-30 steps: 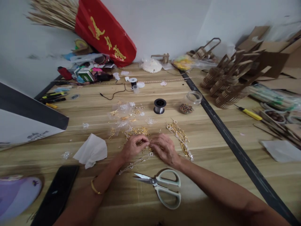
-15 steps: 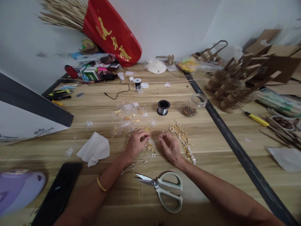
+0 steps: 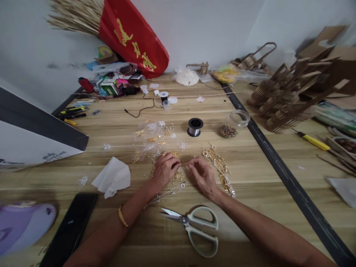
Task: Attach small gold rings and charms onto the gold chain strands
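My left hand [image 3: 166, 168] is pinched closed over a pile of small gold and silver beads and findings [image 3: 178, 173]. A tiny gold-coloured bit shows at its fingertips, too small to name. Just to its right, my right hand [image 3: 204, 176] is also pinched, its fingertips nearly meeting the left ones; what they hold cannot be made out. A silver chain [image 3: 167, 193] with a ring at its end lies below my left hand. Beside my right hand is a bundle of gold and silver chains [image 3: 221, 167]. Open-bladed scissors [image 3: 185, 220] with pale handles lie nearer to me.
Behind the hands stand a wire spool [image 3: 195, 128], a clear jar of beads [image 3: 228, 130] and small bags of findings [image 3: 152, 135]. To the left are a white tissue [image 3: 112, 176] and a black phone [image 3: 69, 226]. Small wooden baskets [image 3: 283, 102] and a yellow-handled tool [image 3: 315, 141] sit right.
My left hand has shifted slightly right, so the two hands' fingertips are closer together. The whole view has moved a little; the things on the table lie as before.
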`<state>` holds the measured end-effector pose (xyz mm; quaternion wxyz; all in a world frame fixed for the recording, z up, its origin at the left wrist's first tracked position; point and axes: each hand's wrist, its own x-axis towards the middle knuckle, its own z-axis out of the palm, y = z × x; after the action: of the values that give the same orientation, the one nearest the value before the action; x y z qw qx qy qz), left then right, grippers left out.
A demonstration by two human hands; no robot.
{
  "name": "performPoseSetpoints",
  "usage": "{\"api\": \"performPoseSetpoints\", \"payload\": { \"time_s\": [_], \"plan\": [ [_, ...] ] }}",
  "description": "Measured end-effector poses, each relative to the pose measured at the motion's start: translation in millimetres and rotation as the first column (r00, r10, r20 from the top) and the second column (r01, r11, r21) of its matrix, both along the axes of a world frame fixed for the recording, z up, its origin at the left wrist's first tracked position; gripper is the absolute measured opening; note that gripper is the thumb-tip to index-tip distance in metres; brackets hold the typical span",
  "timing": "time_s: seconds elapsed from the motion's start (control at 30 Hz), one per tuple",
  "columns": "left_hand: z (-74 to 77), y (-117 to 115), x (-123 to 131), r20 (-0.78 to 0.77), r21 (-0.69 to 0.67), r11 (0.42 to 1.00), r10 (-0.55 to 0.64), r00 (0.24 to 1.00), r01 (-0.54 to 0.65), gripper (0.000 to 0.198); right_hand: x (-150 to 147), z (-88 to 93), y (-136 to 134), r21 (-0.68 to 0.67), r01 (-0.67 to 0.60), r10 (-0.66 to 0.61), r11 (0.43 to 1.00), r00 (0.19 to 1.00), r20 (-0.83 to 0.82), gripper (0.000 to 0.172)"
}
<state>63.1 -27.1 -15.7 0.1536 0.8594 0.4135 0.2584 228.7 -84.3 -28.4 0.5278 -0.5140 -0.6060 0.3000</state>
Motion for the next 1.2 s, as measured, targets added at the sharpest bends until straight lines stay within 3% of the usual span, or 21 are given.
{"api": "performPoseSetpoints", "payload": {
  "time_s": [0.63,0.87,0.97,1.03,1.13,1.2],
  "plan": [
    [0.5,2.0,3.2,-0.031,0.000,1.000,-0.023,0.999,0.023,0.011,0.9,2.7,0.7,-0.006,-0.011,0.011,1.000,0.999,0.032,0.009],
    [4.8,6.4,0.5,0.186,-0.031,0.999,-0.016,0.982,0.022,0.007,0.7,4.5,0.8,-0.008,-0.010,0.011,1.000,1.000,0.028,0.012],
    [12.1,7.3,-3.7,0.314,-0.131,0.991,0.015,0.949,0.027,0.006,1.1,5.0,0.8,-0.018,-0.021,0.021,1.000,1.000,0.023,0.012],
    [18.1,6.7,-6.9,0.392,-0.289,0.957,0.104,0.914,0.015,0.007,1.3,4.8,0.6,-0.023,-0.033,0.033,0.999,0.999,0.011,0.012],
    [25.4,5.6,-10.4,0.463,-0.556,0.831,0.283,0.840,0.027,0.011,1.4,4.8,-0.1,-0.006,-0.051,0.051,0.999,0.999,0.001,0.011],
    [28.5,5.2,-11.1,0.495,-0.652,0.755,0.347,0.797,0.076,0.014,1.2,5.6,-0.9,0.018,-0.057,0.057,0.998,0.998,0.009,0.011]
  ]
}}
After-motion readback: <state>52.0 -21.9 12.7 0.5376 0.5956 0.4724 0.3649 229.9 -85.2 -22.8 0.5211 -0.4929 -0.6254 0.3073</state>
